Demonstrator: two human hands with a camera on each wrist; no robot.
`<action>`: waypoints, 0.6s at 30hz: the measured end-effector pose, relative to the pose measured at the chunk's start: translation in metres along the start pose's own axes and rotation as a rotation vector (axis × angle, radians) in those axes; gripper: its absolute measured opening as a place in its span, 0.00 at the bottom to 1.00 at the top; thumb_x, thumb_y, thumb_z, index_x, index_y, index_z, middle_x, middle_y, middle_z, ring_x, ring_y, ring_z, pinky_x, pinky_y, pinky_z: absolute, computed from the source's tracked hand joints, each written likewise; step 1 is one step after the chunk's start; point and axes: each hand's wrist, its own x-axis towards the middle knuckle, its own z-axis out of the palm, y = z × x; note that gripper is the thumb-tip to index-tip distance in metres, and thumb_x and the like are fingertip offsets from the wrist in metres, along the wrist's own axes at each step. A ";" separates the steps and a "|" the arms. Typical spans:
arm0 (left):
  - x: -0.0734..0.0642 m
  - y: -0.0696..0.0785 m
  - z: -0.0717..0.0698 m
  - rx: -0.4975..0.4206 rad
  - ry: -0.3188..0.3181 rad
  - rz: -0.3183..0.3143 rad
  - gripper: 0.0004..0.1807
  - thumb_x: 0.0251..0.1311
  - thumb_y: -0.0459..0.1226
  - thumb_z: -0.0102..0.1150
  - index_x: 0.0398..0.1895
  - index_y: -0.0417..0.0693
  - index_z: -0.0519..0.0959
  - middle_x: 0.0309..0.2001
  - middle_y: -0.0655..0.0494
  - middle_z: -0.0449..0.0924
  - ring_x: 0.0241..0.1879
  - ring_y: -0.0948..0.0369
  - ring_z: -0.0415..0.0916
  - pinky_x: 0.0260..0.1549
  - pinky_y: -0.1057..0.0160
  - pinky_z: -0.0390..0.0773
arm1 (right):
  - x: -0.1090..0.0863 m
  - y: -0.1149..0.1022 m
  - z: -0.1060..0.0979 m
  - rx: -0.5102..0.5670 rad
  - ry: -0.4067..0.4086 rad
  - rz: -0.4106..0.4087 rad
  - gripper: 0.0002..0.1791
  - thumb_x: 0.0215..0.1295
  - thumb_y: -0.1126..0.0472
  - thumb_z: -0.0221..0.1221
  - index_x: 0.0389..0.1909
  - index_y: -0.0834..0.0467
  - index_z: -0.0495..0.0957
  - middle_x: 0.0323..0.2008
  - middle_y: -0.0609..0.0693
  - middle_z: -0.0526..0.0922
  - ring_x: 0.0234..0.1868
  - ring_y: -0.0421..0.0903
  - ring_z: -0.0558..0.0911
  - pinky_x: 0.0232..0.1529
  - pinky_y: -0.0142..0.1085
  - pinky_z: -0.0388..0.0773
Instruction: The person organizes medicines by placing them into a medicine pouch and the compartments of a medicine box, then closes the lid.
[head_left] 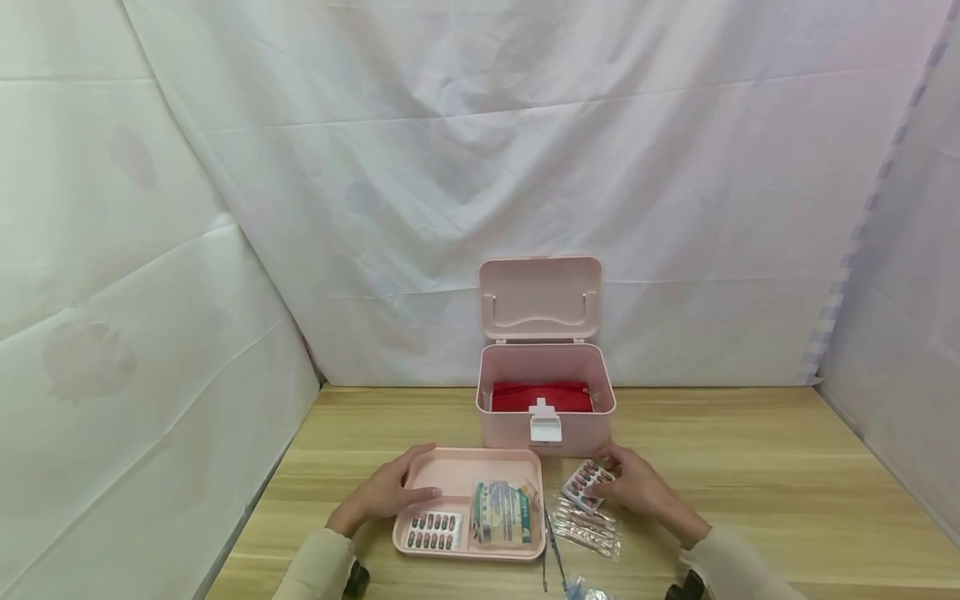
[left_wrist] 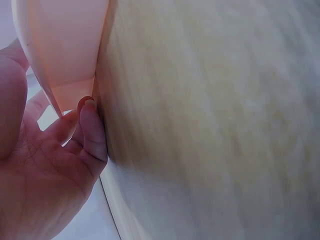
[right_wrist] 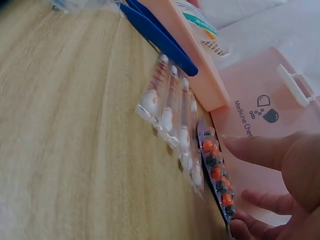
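The left hand (head_left: 386,492) grips the pink tray (head_left: 450,473) by its left edge, while off the tray's right edge, on the bench (head_left: 750,467), a capsule blister pack (head_left: 582,482) sits at the right hand's (head_left: 641,485) fingertips, whether pinched I cannot tell.

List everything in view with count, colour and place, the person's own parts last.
Open rectangular plastic medicine chest: one, pink, table's back.
Flat pouch: one, red, inside the chest.
Shallow rectangular plastic tray: one, pink, before the chest.
Flat capsule blister pack: one, reddish-and-dark, in the tray.
Second capsule blister pack: one, same colours, right of the tray.
Clear-wrapped packet: one, green-and-white, in the tray.
Plastic-wrapped swabs: several, white-tipped, right of the tray.
Slim tweezers: one pair, blue, beside the tray.
Clear plastic wrapping: count unclear, bluish, bottom edge.
Wood-grain table: one, light brown, underneath.
Cloth curtains: several, white, around.
Sleeves: two, cream, forearms.
Left hand: one, bare, holding the tray's left rim.
Right hand: one, bare, at the second pack.
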 end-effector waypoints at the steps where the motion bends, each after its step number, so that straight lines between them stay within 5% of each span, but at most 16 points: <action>1: 0.000 0.000 0.000 -0.001 0.001 0.003 0.45 0.56 0.56 0.68 0.75 0.55 0.61 0.71 0.40 0.64 0.69 0.39 0.61 0.64 0.33 0.60 | 0.000 -0.001 0.000 -0.004 0.006 0.015 0.31 0.42 0.61 0.78 0.49 0.62 0.78 0.39 0.51 0.80 0.40 0.47 0.76 0.40 0.39 0.73; 18: -0.001 -0.001 0.000 -0.002 -0.004 0.010 0.45 0.57 0.56 0.67 0.75 0.55 0.61 0.71 0.39 0.64 0.69 0.38 0.62 0.64 0.32 0.61 | -0.002 -0.001 0.003 -0.002 -0.016 -0.036 0.30 0.38 0.67 0.78 0.45 0.66 0.77 0.31 0.51 0.79 0.32 0.45 0.75 0.32 0.36 0.74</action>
